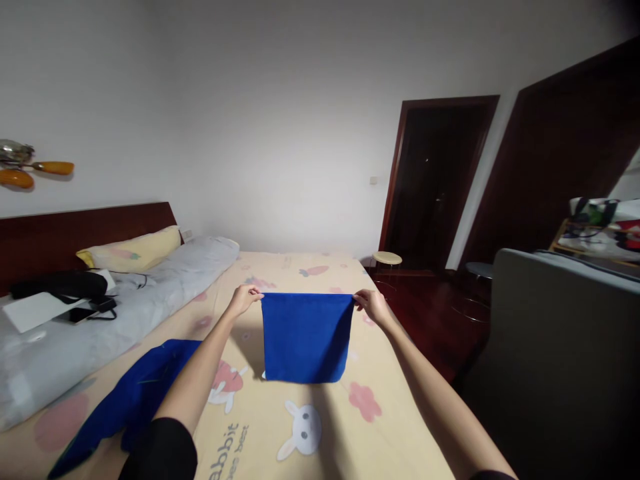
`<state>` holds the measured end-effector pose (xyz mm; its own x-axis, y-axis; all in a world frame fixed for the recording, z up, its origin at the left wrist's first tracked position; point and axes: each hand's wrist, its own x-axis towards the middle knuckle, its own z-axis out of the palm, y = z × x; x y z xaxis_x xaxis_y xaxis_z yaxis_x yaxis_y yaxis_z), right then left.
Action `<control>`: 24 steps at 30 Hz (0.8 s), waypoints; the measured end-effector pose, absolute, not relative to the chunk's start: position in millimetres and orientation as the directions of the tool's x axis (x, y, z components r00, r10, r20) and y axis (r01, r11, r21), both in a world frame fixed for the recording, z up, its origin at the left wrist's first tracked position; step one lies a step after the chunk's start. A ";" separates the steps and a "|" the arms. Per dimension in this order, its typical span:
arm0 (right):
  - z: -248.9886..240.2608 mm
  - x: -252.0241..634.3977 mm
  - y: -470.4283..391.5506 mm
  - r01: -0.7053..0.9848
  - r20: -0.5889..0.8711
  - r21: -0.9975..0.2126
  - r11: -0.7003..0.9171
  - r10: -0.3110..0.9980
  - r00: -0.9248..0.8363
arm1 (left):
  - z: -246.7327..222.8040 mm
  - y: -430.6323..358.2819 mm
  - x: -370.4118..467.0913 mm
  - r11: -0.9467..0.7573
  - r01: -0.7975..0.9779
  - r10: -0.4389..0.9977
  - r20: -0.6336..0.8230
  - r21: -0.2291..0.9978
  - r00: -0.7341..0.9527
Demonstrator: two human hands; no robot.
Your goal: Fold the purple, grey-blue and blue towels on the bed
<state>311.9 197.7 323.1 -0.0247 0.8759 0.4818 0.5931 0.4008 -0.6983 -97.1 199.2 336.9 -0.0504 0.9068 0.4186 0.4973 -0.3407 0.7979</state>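
Observation:
A blue cloth [307, 338] hangs stretched out above the bed, its top edge nearly level. My left hand [245, 299] pinches its upper left corner and my right hand [371, 305] pinches its upper right corner. Below the cloth lies a cream bed sheet [270, 427] printed with rabbits, flowers and carrots. Another blue cloth [145, 383] lies crumpled on the sheet at the left, partly hidden behind my left arm.
A grey quilt [165, 293] runs along the headboard side, bearing a yellow pillow [135, 252], a black bag [60, 287], a white flat item [35, 311] and a phone [81, 315]. A stool [387, 258] stands beyond the bed; a grey panel [560, 347] rises at right.

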 end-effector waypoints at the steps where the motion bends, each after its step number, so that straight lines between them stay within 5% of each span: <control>1: 321.1 309.7 203.1 0.597 0.498 -0.697 0.397 0.867 0.004 | 335.7 206.5 -94.4 -0.335 0.504 0.902 0.426 0.796 -0.074; 12: 266.8 325.3 186.6 0.649 0.625 -0.640 0.411 0.771 0.127 | 287.4 182.8 -78.4 -0.370 0.572 0.829 0.538 0.732 -0.153; 20: 118.4 334.7 39.4 0.682 0.441 -0.612 0.402 0.889 -0.128 | 134.0 38.4 -74.4 -0.282 0.659 0.955 0.267 0.697 0.126; 24: 63.8 329.6 -5.5 0.757 0.287 -0.579 0.303 0.945 -0.158 | 78.1 1.5 -76.3 -0.247 0.795 0.968 0.106 0.554 0.227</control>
<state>329.6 -5.5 63.8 -0.1581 0.9448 0.2872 0.7567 0.3027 -0.5795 -76.3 1.5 78.1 0.2269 0.9681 0.1059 0.7949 -0.2470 0.5543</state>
